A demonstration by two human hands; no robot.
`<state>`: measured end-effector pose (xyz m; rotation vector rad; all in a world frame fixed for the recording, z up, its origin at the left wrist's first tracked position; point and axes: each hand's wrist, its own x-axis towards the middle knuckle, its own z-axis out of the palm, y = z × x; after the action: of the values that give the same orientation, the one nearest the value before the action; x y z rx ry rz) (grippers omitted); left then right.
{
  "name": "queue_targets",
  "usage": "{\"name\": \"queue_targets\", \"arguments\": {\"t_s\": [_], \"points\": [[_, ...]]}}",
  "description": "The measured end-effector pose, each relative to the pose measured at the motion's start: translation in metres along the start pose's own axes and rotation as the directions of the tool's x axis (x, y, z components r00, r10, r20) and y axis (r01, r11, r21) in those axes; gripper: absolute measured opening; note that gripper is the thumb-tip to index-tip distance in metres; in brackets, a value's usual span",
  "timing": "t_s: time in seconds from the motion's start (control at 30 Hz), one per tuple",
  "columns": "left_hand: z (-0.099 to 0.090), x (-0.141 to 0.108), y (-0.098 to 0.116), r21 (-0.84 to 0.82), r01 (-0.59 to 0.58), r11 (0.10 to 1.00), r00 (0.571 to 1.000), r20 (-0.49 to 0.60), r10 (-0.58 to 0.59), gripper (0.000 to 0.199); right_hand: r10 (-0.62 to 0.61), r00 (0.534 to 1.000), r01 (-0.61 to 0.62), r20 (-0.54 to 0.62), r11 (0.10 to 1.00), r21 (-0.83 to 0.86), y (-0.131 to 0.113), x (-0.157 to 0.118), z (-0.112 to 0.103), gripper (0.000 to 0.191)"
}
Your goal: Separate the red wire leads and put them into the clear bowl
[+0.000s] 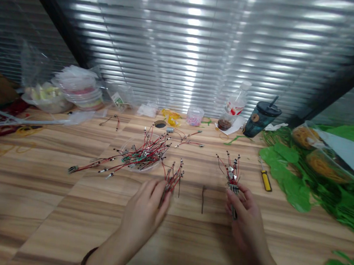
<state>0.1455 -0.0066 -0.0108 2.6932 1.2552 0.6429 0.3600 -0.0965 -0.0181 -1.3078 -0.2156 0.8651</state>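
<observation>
My left hand (147,203) is closed around a bunch of red and black wired parts (173,175), wires fanning away from me. In my right hand (245,213), fingers and thumb pinch a second bunch of small circuit boards with wires (232,175); their ends also point away. Between the hands a single dark wire (202,200) lies on the wooden table (186,243). Beyond my left hand, a tangled pile of wired circuit boards (144,154) fills a clear shallow dish (128,167). The parts inside my left fingers are mostly hidden.
A yellow-handled screwdriver (265,180) lies right of my right hand, beside green artificial leaves (287,174). Along the back stand a cola bottle (234,106), a dark tumbler (261,119), a small tub of pink beads (194,116) and stacked plastic bowls (80,90).
</observation>
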Motion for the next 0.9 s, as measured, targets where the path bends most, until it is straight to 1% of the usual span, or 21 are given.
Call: {"name": "queue_targets", "arguments": {"t_s": [0.03,0.07,0.1,0.13,0.17,0.2,0.23,0.3,0.37,0.47,0.57,0.63,0.7,0.73,0.77,0.8,0.83,0.9], "points": [[0.002,0.001,0.008,0.041,-0.083,0.996,0.996,-0.018,0.084,0.017,-0.014,1.000,0.014,0.003,1.000,-0.004,0.001,0.001,-0.001,0.053],[0.004,0.003,0.017,0.066,-0.164,0.984,0.986,0.008,0.164,0.015,-0.024,1.000,0.025,0.008,1.000,-0.013,0.001,0.002,-0.001,0.052],[0.007,0.007,0.026,0.074,-0.235,0.969,0.970,0.077,0.229,0.014,-0.033,0.999,0.033,0.013,0.999,-0.027,0.002,0.003,-0.002,0.051],[0.011,0.012,0.036,0.068,-0.292,0.954,0.942,0.190,0.275,0.015,-0.042,0.999,0.043,0.019,0.998,-0.044,0.002,0.003,-0.002,0.050],[0.015,0.019,0.046,0.067,-0.311,0.948,0.917,0.284,0.281,0.015,-0.051,0.998,0.053,0.025,0.997,-0.062,0.002,0.003,-0.002,0.049],[0.018,0.028,0.055,0.056,-0.321,0.945,0.886,0.372,0.279,0.017,-0.061,0.998,0.063,0.030,0.995,-0.079,0.003,0.004,-0.002,0.049],[0.021,0.038,0.063,0.036,-0.303,0.952,0.863,0.433,0.259,0.019,-0.070,0.997,0.073,0.031,0.993,-0.093,0.003,0.004,-0.002,0.049],[0.026,0.057,0.075,0.017,-0.233,0.972,0.834,0.518,0.191,0.026,-0.077,0.997,0.079,0.023,0.991,-0.109,0.004,0.005,-0.002,0.052],[0.029,0.071,0.079,-0.002,-0.218,0.976,0.808,0.560,0.182,0.027,-0.071,0.997,0.073,0.019,0.992,-0.107,0.005,0.006,-0.001,0.055],[0.031,0.076,0.073,-0.042,-0.240,0.970,0.778,0.589,0.218,0.029,-0.052,0.998,0.053,0.021,0.995,-0.087,0.007,0.006,-0.001,0.059],[0.026,0.070,0.060,-0.069,-0.236,0.969,0.762,0.606,0.229,0.030,-0.025,0.999,0.028,0.032,0.997,-0.079,0.009,0.008,-0.003,0.064],[0.011,0.064,0.050,-0.101,-0.222,0.970,0.756,0.610,0.237,0.025,-0.003,1.000,0.005,0.024,0.997,-0.073,0.013,0.011,-0.006,0.067],[-0.015,0.061,0.041,-0.185,-0.178,0.967,0.759,0.599,0.254,0.026,0.023,1.000,-0.023,0.005,0.998,-0.058,0.016,0.017,-0.010,0.068],[-0.032,0.061,0.036,-0.276,-0.104,0.955,0.769,0.586,0.253,0.024,0.045,0.999,-0.044,0.013,0.998,-0.042,0.018,0.020,-0.012,0.066],[-0.051,0.062,0.031,-0.343,-0.027,0.939,0.795,0.562,0.229,0.022,0.067,0.998,-0.066,0.023,0.998,-0.022,0.019,0.023,-0.015,0.065],[-0.070,0.063,0.023,-0.376,0.039,0.926,0.822,0.538,0.184,0.022,0.087,0.996,-0.087,0.026,0.996,-0.010,0.020,0.026,-0.017,0.065],[-0.089,0.066,0.012,-0.406,0.108,0.907,0.840,0.526,0.136,0.023,0.105,0.994,-0.105,0.031,0.994,-0.001,0.021,0.028,-0.020,0.065],[-0.122,0.074,-0.020,-0.430,0.200,0.880,0.918,0.395,-0.016,0.026,0.130,0.991,-0.130,0.032,0.992,-0.003,0.022,0.033,-0.026,0.066]]}}
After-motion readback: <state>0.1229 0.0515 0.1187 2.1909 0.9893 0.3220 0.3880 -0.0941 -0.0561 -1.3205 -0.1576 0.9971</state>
